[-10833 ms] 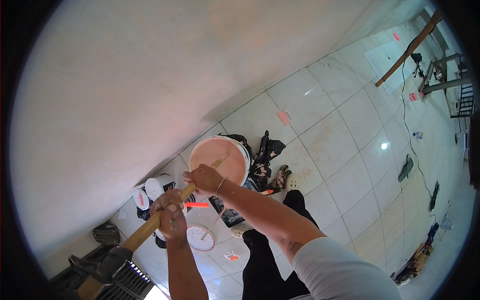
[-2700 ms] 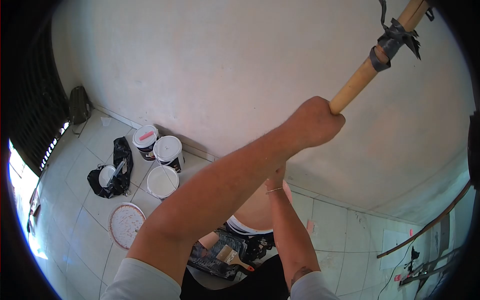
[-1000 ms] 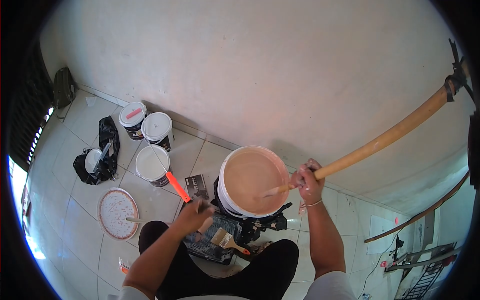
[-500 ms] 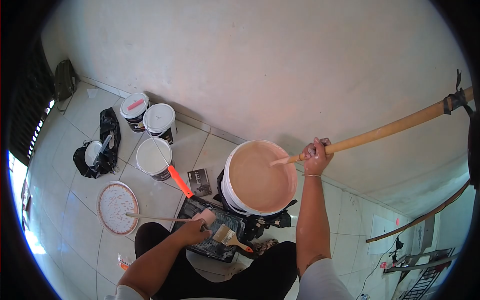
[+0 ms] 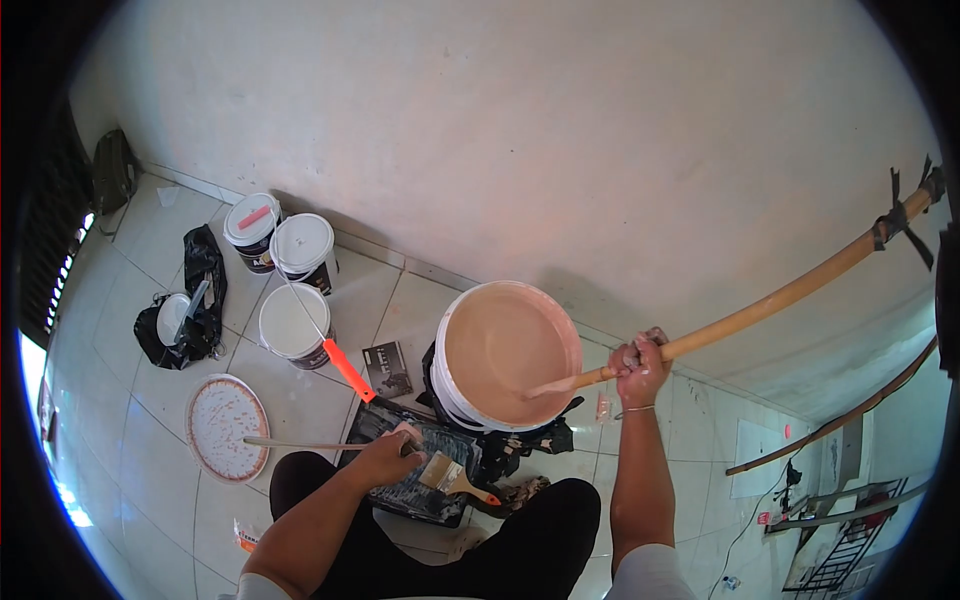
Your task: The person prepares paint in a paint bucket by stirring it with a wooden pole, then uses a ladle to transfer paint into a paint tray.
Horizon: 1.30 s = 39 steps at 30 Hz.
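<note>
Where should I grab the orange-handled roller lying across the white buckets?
Probably by the thick orange handle, from above on the person's side, with the nearer left hand. The handle points toward the tray, while the thin wire frame runs back over the white buckets to the pink sleeve.

Short, pale grey sleeves [image 5: 655, 575], black trousers [image 5: 540, 550], thin light bracelet [image 5: 637, 408] — on the right wrist

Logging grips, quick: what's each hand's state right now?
Left hand: curled at the pink roller; whether it grips cannot be told.
Right hand: closed, holding the wooden pole.
</note>
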{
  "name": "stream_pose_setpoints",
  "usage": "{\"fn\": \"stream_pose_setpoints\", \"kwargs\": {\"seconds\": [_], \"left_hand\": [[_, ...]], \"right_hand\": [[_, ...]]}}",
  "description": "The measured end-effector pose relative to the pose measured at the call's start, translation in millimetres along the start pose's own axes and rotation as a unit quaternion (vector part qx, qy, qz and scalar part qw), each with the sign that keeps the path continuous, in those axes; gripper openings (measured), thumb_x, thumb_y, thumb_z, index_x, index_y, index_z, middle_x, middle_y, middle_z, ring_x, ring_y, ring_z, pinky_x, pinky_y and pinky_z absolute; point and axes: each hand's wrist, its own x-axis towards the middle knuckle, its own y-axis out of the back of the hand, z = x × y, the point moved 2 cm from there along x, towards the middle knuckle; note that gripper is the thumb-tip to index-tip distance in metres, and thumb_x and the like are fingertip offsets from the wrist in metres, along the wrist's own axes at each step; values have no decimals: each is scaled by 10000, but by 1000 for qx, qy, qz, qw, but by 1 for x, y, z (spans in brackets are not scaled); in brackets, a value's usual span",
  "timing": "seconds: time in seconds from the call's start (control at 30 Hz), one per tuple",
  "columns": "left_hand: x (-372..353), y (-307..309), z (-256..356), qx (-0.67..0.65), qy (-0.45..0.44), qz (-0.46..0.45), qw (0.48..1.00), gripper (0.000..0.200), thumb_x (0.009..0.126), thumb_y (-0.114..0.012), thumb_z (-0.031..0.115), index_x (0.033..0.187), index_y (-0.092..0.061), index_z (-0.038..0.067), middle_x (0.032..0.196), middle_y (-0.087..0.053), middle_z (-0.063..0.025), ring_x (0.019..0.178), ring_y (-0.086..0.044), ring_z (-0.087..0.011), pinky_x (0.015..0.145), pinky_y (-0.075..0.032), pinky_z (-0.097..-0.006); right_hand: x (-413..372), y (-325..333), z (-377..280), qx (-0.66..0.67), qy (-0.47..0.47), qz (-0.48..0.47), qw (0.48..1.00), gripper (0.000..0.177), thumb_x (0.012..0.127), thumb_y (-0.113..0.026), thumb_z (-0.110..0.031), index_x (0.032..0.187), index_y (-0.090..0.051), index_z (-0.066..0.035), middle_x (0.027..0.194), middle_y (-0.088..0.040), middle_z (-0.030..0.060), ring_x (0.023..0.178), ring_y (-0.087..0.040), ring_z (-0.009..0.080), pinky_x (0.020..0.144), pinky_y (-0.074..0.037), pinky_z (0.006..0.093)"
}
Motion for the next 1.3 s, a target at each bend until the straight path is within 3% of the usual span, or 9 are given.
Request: {"fn": "stream_pose_setpoints", "kwargs": {"seconds": [0.3,0.37,0.47,0.67,0.77,0.87,0.93,1.03,1.3], "left_hand": [[-23,9,13,-51,32,32,998,459,855,-634,338,1107,-551,-36,955,-653,-201,906,-649,-304,810,-492,-371],[-28,13,38,-54,56,42,996,452,855,-632,333,1104,-556,-37,952,-650,-206,923,-644,-314,816,-490,-373],[-25,5,64,-5,-31,58,998,423,853,-629,317,1076,-572,-37,960,-643,-211,945,-631,-335,833,-485,-382],[-21,-19,101,-52,-83,-51,994,376,859,-617,297,1057,-587,-22,970,-637,-201,934,-633,-329,833,-489,-378],[-20,-15,106,-11,-110,-3,994,366,860,-616,300,1041,-591,-17,916,-644,-190,918,-637,-325,838,-487,-382],[-18,6,116,-102,-80,-26,991,389,854,-620,314,1054,-581,-17,927,-638,-193,944,-625,-336,854,-477,-403],[-16,18,119,34,-33,52,998,361,844,-635,284,1035,-585,-18,997,-594,-191,926,-617,-341,807,-495,-406],[1,9,88,29,-48,119,991,414,846,-616,313,1089,-567,-19,1145,-555,-203,1021,-582,-356,883,-473,-422],[19,-7,26,60,-98,89,989,415,842,-618,303,1088,-557,-26,1121,-543,-204,1005,-578,-377,880,-470,-436]], "right_hand": [[46,14,8,2,131,96,987,201,772,-543,-26,702,-379,-119,503,-318,-11,363,-277,89,345,-299,256],[52,15,19,35,114,114,986,197,765,-550,-41,695,-383,-119,497,-314,-11,364,-282,93,355,-303,258],[52,22,36,68,84,98,989,189,762,-569,-80,696,-399,-131,482,-309,-12,364,-288,109,380,-314,270],[31,16,29,76,9,66,995,187,778,-580,-116,705,-415,-164,464,-295,-15,359,-282,124,395,-298,285],[19,16,-11,43,4,50,998,207,795,-569,-130,708,-386,-171,471,-267,-24,363,-256,110,371,-288,278],[11,9,-69,33,46,56,997,185,834,-544,-161,713,-404,-173,463,-267,-37,360,-248,101,364,-279,265],[9,10,-110,28,73,50,996,182,854,-527,-183,710,-416,-175,454,-270,-46,358,-243,90,365,-276,260],[7,1,-165,15,117,15,993,213,873,-520,-212,690,-417,-171,446,-281,-54,358,-237,74,370,-271,252],[-1,-56,-275,-50,205,-21,977,233,876,-524,-195,680,-403,-159,462,-274,-50,377,-252,76,393,-270,236]]}}
